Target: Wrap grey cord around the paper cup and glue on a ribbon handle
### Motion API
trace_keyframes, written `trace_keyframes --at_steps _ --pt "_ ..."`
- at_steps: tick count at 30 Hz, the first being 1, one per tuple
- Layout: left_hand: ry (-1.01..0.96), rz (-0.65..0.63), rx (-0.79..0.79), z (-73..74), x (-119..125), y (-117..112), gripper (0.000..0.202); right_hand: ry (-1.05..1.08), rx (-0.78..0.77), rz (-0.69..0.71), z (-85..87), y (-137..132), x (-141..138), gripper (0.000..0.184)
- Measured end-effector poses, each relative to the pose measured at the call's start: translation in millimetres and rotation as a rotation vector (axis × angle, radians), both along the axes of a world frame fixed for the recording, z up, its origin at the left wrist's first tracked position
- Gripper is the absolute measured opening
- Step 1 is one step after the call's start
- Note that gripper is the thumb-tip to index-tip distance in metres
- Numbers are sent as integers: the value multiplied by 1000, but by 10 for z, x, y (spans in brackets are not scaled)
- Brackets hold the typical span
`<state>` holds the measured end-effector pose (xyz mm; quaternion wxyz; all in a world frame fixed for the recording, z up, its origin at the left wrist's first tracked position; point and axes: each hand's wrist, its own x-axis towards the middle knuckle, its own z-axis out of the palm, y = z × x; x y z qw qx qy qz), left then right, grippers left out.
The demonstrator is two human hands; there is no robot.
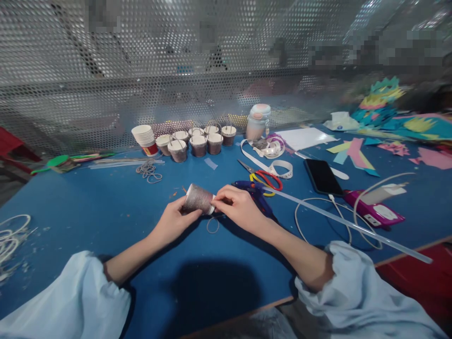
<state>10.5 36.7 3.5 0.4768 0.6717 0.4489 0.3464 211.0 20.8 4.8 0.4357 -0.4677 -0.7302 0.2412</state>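
My left hand point(176, 217) is closed around a small paper cup point(198, 199) wound with grey-brown cord, tilted on its side with its white rim toward the left. At the cup's right end, my right hand point(237, 205) pinches with thumb and forefinger; a grey cord point(213, 226) curls in a loop just below. Exactly what lies between those fingertips is partly hidden. Behind my right hand is a blue glue gun point(259, 200), with a long clear glue stick point(346, 221) reaching to the right. Scissors point(266, 179) with red and yellow handles lie beyond it.
Several cord-wrapped cups with handles point(198, 145) stand at the back beside stacked paper cups point(144, 136). Loose grey cord point(149, 170) lies left of them. A phone point(323, 176), cable, white ribbon point(282, 168), jar point(258, 121) and coloured paper strips point(356, 153) occupy the right side.
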Motion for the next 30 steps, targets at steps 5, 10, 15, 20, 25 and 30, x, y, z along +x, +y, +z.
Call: trace_keyframes --at_steps 5,10,15,20,25,30 --pt "-106 52 -68 -3 14 -1 24 -33 -81 -13 66 -21 12 12" --pt "-205 154 -115 -20 46 -8 22 -209 -76 157 158 -206 -37 9" --pt "-456 208 -243 -135 78 24 31 -558 32 260 81 -468 -104 26" --pt "-617 219 -348 -161 86 69 30 -813 193 289 181 -908 -8 28" --pt "-678 213 -337 -185 61 138 30 -661 -73 272 424 -1122 604 27" --pt "-686 205 -337 -231 60 184 30 -718 -281 -234 225 -717 1188 32"
